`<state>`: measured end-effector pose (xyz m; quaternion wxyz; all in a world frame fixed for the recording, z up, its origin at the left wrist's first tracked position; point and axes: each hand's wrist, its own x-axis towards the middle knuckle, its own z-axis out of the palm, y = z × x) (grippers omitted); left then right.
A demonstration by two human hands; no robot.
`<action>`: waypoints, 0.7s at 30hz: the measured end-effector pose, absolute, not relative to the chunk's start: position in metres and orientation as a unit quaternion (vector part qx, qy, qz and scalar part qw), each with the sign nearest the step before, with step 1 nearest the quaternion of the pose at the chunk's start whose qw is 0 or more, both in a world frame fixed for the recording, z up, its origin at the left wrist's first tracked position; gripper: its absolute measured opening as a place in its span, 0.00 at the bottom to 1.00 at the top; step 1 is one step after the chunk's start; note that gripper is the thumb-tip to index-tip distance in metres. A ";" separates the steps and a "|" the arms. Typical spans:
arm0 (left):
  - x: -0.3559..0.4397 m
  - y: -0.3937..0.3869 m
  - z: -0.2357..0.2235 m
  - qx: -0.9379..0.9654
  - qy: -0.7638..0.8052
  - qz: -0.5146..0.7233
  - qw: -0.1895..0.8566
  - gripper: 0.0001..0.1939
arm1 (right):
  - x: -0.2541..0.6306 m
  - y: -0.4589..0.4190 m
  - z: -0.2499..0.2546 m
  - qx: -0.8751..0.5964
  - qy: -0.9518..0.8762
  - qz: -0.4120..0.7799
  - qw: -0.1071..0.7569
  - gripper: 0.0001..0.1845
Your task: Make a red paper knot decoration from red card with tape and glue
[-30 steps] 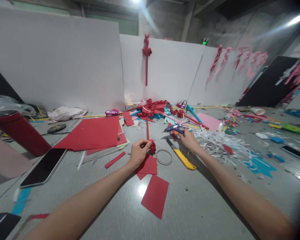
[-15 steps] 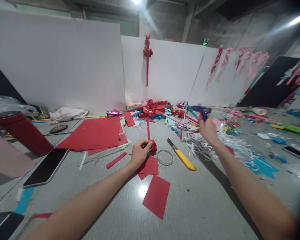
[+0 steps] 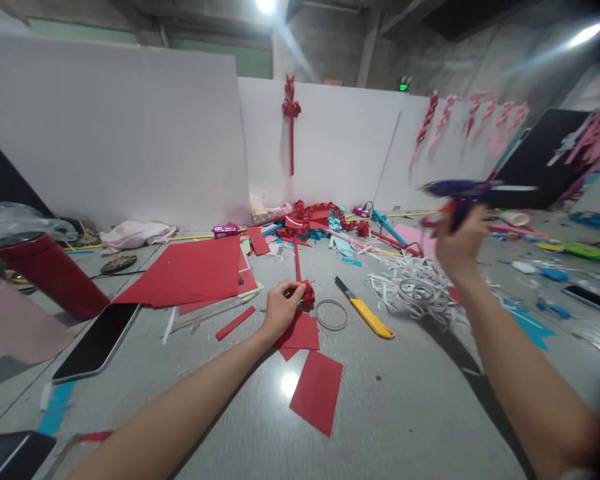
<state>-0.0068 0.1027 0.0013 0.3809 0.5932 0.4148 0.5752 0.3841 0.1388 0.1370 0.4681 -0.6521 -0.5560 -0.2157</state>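
Observation:
My left hand [image 3: 283, 308] pinches a red paper flower [image 3: 308, 292] low over the floor, and its straight red stem [image 3: 297, 259] points away from me. Raised at the right, my right hand [image 3: 461, 248] grips a dark blue glue gun [image 3: 463, 191], somewhat blurred, with a pale glue stick [image 3: 517, 188] poking out of its back. Under the left hand lie red paper pieces [image 3: 305, 332], and nearer to me is another red paper rectangle [image 3: 317, 392]. Right of the flower are a grey ring [image 3: 331, 314] and a yellow utility knife [image 3: 373, 319] with its blade out.
Large red sheets [image 3: 185, 270], a phone [image 3: 97, 340] and a red tumbler [image 3: 50, 273] lie or stand at the left. White paper shreds [image 3: 405, 287] cover the floor at the right. Beyond is a heap of red crafted pieces [image 3: 313, 217] before white panels [image 3: 325, 140].
My right hand has lifted the glue gun and carried it to the right, away from the shreds. My left hand keeps its hold on the flower in nearly the same place.

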 end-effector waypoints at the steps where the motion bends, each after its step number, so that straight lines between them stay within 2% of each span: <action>1: -0.007 0.103 0.002 0.594 0.414 0.575 0.381 0.15 | 0.366 0.147 0.125 -0.654 -0.571 -0.199 0.454 0.24; 3: -0.007 0.103 0.002 0.589 0.412 0.577 0.388 0.15 | 0.336 0.163 0.098 -0.657 -0.634 -0.122 0.389 0.19; 6: -0.007 0.103 0.001 0.578 0.404 0.583 0.404 0.15 | 0.311 0.182 0.059 -0.678 -0.678 -0.046 0.280 0.21; 11: -0.005 0.103 -0.001 0.565 0.391 0.581 0.437 0.18 | 0.299 0.202 0.028 -0.668 -0.712 -0.007 0.217 0.18; 16: -0.003 0.103 -0.004 0.547 0.376 0.579 0.473 0.20 | 0.290 0.219 0.022 -0.672 -0.722 -0.010 0.164 0.17; 21: -0.004 0.103 -0.004 0.552 0.384 0.577 0.464 0.20 | 0.283 0.223 0.023 -0.683 -0.716 -0.046 0.136 0.17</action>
